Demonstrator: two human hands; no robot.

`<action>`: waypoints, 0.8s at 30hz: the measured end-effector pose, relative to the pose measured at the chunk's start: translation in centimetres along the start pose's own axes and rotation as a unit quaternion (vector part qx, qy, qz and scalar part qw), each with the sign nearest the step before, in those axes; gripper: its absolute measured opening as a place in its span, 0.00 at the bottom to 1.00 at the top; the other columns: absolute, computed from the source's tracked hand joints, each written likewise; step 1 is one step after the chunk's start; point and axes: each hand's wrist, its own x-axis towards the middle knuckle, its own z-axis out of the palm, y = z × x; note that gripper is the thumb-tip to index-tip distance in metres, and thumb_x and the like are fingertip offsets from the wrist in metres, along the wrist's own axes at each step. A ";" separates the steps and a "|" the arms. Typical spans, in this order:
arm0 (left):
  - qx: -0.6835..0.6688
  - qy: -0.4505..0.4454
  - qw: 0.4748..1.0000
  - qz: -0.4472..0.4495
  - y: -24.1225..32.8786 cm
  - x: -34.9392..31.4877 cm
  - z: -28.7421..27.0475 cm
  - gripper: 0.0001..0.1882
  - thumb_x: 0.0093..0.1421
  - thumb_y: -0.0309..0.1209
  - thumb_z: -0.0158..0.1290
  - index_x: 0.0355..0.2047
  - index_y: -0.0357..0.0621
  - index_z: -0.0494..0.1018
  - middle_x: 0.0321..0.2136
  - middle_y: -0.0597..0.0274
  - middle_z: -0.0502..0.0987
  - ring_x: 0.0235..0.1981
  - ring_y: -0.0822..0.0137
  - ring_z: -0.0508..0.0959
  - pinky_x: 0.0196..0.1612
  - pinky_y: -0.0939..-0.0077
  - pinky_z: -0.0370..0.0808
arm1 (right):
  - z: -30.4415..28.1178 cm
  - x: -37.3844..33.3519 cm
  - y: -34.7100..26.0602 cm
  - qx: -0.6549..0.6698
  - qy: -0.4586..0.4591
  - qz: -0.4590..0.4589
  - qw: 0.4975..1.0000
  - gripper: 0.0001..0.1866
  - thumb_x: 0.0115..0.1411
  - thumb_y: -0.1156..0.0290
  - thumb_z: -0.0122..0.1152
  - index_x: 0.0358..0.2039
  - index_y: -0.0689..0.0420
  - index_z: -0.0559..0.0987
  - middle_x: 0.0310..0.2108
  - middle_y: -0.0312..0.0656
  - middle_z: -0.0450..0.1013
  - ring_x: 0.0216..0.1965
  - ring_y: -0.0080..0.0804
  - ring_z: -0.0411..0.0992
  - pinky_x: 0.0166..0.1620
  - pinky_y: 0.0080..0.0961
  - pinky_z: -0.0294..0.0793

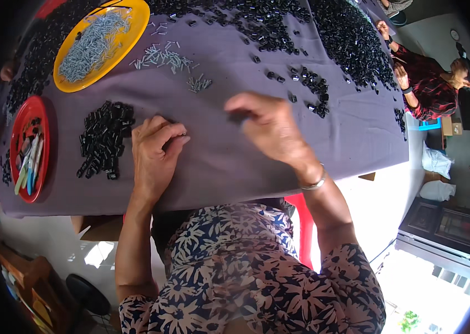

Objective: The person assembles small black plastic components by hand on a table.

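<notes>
Grey cloth (213, 150), small black plastic blocks (104, 139), right hand (271, 131)

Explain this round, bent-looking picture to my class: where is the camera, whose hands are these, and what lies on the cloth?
The camera sits on a person's head and looks down, so edges bend. The two bare hands are that person's own. The left hand pinches something small beside a heap of black pieces. The right hand holds a small dark piece. They work over a table with a purple cloth. A yellow plate holds small grey pins, with loose pins beside it. A red plate holds mixed items. Another person sits at the far right.
</notes>
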 end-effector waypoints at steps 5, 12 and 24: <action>0.009 -0.004 1.000 0.000 0.1 0.2 0.0 0.09 0.49 0.22 0.64 0.32 0.45 0.78 0.27 0.67 0.74 0.32 0.64 0.73 0.45 0.68 0.64 | -8.0 -0.5 3.9 -0.205 0.142 0.062 0.966 0.15 0.54 0.86 0.53 0.40 0.59 0.81 0.32 0.38 0.79 0.31 0.20 0.73 0.37 0.19 0.73; 0.010 0.000 1.000 0.002 0.0 0.0 0.2 0.09 0.50 0.22 0.63 0.31 0.44 0.78 0.27 0.66 0.75 0.32 0.63 0.73 0.44 0.68 0.65 | -9.6 1.6 5.6 -0.270 0.076 -0.015 0.960 0.18 0.50 0.87 0.51 0.40 0.59 0.81 0.31 0.43 0.76 0.32 0.34 0.76 0.39 0.25 0.75; 0.007 0.004 1.000 0.004 -0.2 0.0 0.4 0.08 0.49 0.24 0.64 0.31 0.45 0.78 0.26 0.66 0.73 0.33 0.62 0.73 0.43 0.68 0.65 | -6.3 2.0 2.7 -0.253 0.030 0.001 0.967 0.12 0.48 0.87 0.57 0.34 0.63 0.77 0.27 0.35 0.73 0.27 0.20 0.70 0.35 0.17 0.71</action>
